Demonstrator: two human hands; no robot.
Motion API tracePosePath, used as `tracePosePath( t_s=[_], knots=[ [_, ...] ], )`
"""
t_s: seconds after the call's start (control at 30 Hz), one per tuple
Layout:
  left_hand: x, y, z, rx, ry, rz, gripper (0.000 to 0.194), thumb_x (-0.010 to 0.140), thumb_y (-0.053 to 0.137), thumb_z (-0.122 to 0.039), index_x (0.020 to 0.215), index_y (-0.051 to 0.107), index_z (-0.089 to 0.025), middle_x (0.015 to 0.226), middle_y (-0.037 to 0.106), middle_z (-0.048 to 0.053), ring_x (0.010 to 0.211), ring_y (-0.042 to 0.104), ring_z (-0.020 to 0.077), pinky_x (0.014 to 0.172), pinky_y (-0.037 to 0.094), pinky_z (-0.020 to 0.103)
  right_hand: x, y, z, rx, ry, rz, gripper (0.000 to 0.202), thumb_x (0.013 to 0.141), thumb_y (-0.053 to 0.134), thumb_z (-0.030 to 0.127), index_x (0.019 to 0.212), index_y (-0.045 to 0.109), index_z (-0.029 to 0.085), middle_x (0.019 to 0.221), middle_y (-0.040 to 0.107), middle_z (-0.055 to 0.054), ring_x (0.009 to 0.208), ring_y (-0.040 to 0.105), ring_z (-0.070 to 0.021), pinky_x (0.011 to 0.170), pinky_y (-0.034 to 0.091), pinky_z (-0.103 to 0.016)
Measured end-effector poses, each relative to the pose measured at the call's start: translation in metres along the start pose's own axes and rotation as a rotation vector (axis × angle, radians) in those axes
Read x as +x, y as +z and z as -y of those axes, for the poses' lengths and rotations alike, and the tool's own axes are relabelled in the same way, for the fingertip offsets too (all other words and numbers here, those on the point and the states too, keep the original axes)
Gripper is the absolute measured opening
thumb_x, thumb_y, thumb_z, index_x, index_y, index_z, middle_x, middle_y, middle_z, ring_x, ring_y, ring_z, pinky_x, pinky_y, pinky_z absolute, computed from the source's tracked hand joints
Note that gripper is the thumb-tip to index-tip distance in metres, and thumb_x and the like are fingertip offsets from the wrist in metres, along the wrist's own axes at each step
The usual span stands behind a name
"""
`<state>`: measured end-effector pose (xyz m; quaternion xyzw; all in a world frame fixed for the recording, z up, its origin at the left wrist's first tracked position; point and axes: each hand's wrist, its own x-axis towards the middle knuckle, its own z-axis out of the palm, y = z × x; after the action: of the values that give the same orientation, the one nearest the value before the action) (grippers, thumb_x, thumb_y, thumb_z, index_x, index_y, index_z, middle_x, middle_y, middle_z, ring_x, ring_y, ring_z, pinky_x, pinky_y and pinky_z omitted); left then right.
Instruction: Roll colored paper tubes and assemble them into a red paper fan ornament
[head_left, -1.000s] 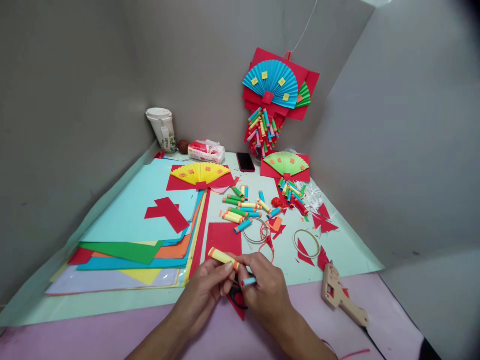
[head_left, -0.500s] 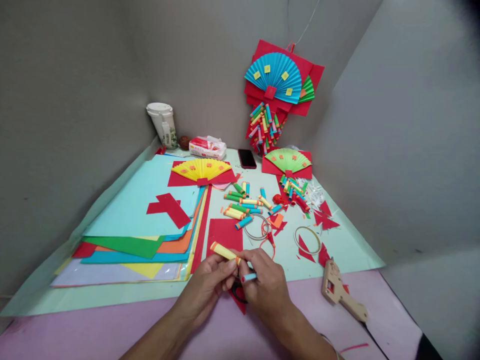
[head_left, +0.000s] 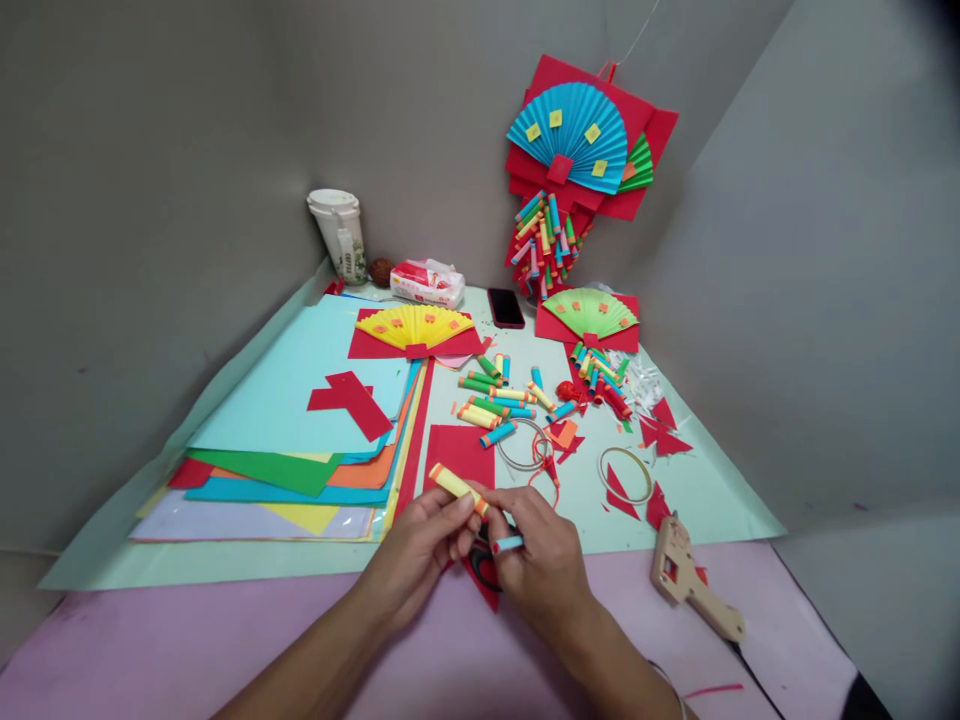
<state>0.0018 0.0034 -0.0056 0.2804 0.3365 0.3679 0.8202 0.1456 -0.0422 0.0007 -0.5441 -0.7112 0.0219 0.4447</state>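
Yellow tube [head_left: 454,484], orange at both ends, is aslant at the lower centre of the frame. Left hand [head_left: 424,545] has it pinched, thumb on top, no gap left at the grip. Right hand [head_left: 541,550] is curled closed around a blue stick [head_left: 509,543], its fingertips apparently at the tube's near end.

Biggest hazard is the glue gun [head_left: 694,580], lower right: an outward swing of the right forearm could knock it or drag its cord. Whether it is hot cannot be told. Scissors [head_left: 485,568], partly hidden under the right hand, could snag lowered fingers. Smallest worry: too hard a squeeze may dent the tube, or the stick may slip if those fingers share work.

As for edges, the table [head_left: 187,650] leaves its widest bare strip at lower left. The sheet [head_left: 720,512] has some room right of the right hand, before the gun. Straight ahead, loose tubes [head_left: 480,414] crowd the centre.
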Motion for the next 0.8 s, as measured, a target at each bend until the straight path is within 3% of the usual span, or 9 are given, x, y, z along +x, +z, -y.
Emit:
tracePosePath(
  t_s=[0.23,0.53,0.8],
  knots=[
    [-0.001,-0.001,-0.011,-0.049,0.093,-0.066,0.017,0.078,0.076,-0.029,0.078,0.068,-0.014,0.066,0.06,0.0,0.058,0.051,0.0088,0.056,0.043,0.019,0.0,-0.004,-0.005,-0.087,-0.032,-0.016,0.016,0.091,0.051,0.011,0.098,0.064,0.018,0.082,0.069,-0.005,0.074,0.066,-0.0151,0.067,0.049,-0.024],
    [0.002,-0.005,-0.015,-0.238,-0.026,-0.045,0.013,0.079,0.073,-0.022,0.075,0.067,-0.012,0.071,0.062,0.002,0.051,0.048,0.0067,0.049,0.043,0.018,0.006,-0.008,-0.018,-0.248,-0.036,0.013,0.015,0.094,0.051,0.019,0.092,0.066,0.018,0.08,0.068,-0.005,0.071,0.063,-0.0174,0.065,0.045,-0.028],
    [0.0,-0.004,-0.016,-0.221,-0.046,-0.038,0.014,0.081,0.07,-0.026,0.083,0.069,-0.012,0.072,0.061,0.003,0.052,0.047,0.0067,0.052,0.043,0.018,0.007,-0.027,-0.015,-0.199,-0.146,-0.134,0.015,0.096,0.047,0.018,0.1,0.061,0.017,0.086,0.066,-0.009,0.078,0.058,-0.0213,0.069,0.042,-0.035]
  ],
)
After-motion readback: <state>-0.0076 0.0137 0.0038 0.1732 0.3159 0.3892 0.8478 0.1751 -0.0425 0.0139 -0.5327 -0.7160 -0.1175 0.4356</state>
